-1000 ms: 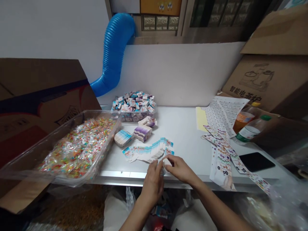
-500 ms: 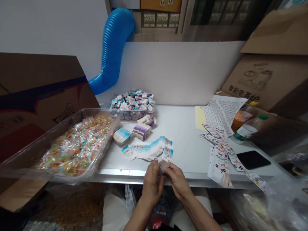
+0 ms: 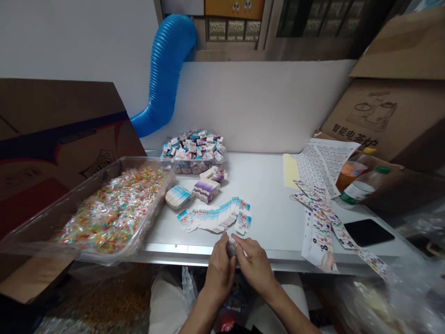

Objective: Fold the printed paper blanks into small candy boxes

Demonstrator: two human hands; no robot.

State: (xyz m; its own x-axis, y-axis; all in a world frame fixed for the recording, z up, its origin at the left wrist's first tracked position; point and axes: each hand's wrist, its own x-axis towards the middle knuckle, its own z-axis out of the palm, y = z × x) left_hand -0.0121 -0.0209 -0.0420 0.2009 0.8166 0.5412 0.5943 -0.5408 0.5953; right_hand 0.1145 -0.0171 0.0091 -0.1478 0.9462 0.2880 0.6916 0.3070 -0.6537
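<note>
The small carton (image 3: 231,249) sits at the front edge of the smooth white table (image 3: 267,195), clamped between the curled left hand (image 3: 219,262) and the pinching right hand (image 3: 256,263), which cover too much of it to tell its long axis or which way it points. Just beyond both, thin printed card blanks (image 3: 215,218) overlap in a fanned row, slanting away toward the right

We can pass over the counter (image 3: 267,195) between the fanned cards (image 3: 217,218) and printed strips (image 3: 321,232); a tray (image 3: 153,212) blocks the left.
</note>
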